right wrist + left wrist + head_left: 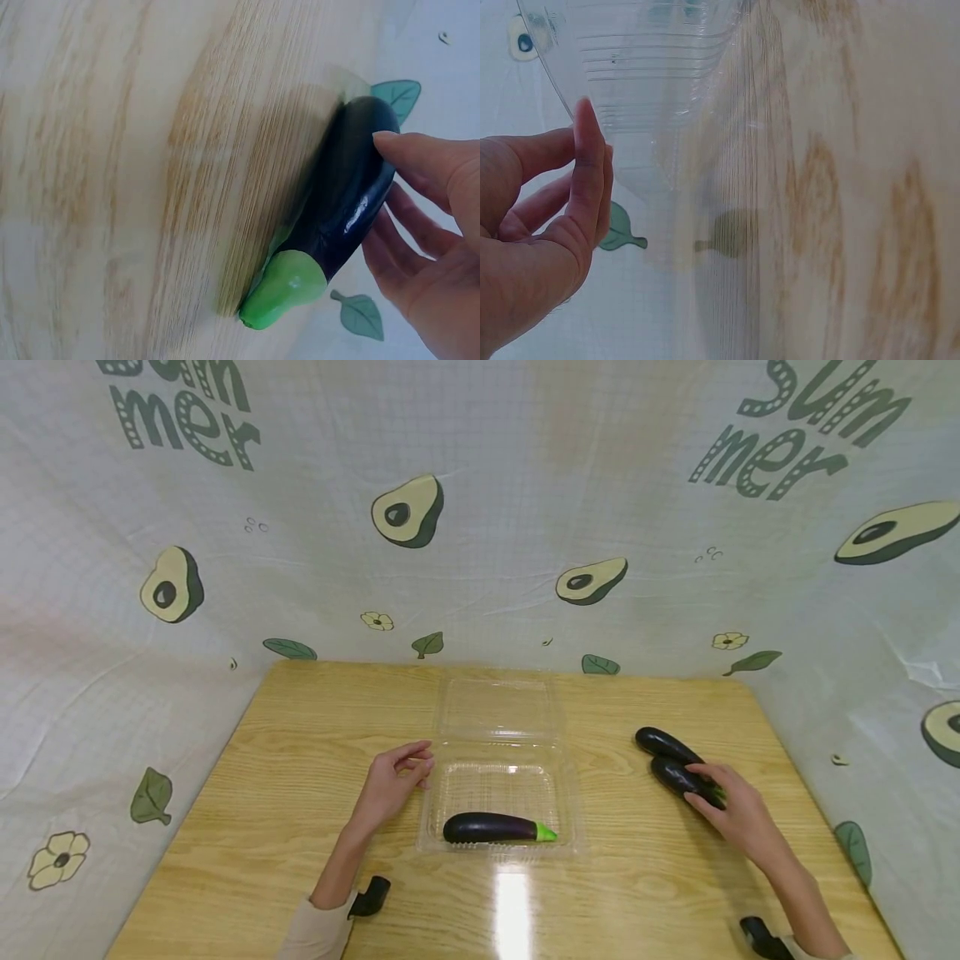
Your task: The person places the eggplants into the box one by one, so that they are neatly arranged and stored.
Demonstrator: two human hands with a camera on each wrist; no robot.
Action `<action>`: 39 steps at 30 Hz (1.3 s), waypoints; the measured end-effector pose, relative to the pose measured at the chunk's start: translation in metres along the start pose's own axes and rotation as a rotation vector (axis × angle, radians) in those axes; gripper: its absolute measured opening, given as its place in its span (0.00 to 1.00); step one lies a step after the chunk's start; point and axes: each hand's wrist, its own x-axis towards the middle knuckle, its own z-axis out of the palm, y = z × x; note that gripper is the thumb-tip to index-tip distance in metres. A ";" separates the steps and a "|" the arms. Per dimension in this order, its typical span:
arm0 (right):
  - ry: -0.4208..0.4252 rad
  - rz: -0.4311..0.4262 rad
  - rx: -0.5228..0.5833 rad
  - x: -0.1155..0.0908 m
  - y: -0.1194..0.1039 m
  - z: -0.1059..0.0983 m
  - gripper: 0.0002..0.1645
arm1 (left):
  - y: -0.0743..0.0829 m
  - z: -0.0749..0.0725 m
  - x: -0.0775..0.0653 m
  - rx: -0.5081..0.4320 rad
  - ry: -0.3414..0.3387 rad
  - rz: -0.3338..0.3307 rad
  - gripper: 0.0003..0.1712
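Note:
In the head view, my right hand [738,818] grips the nearer of two dark purple eggplants, thumb on one side and fingers on the other. That eggplant [349,180] shows its bright green stem end in the right wrist view. Beside it lies the second eggplant [667,745], its stem end partly hidden. My left hand [393,781] is at the left rim of a clear plastic clamshell container [498,777], fingers loosely bent and fingertips at the edge. Inside the container, along its near side, lies a third eggplant [491,828].
The container's transparent lid [498,710] is folded back toward the far edge of the wooden table [300,777]. A pale cloth [487,568] printed with avocados and leaves hangs behind the table and along both sides.

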 end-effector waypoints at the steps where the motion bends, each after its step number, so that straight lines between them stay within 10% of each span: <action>1: -0.004 0.003 -0.005 0.000 0.000 0.000 0.27 | 0.000 0.000 0.000 -0.006 -0.002 0.003 0.24; 22: -0.254 0.189 0.039 0.004 -0.012 -0.009 0.33 | 0.041 0.000 -0.015 -0.009 -0.018 -0.014 0.21; 39: -0.243 0.168 0.106 0.021 -0.037 -0.021 0.34 | 0.002 0.001 -0.002 -0.010 -0.001 0.006 0.24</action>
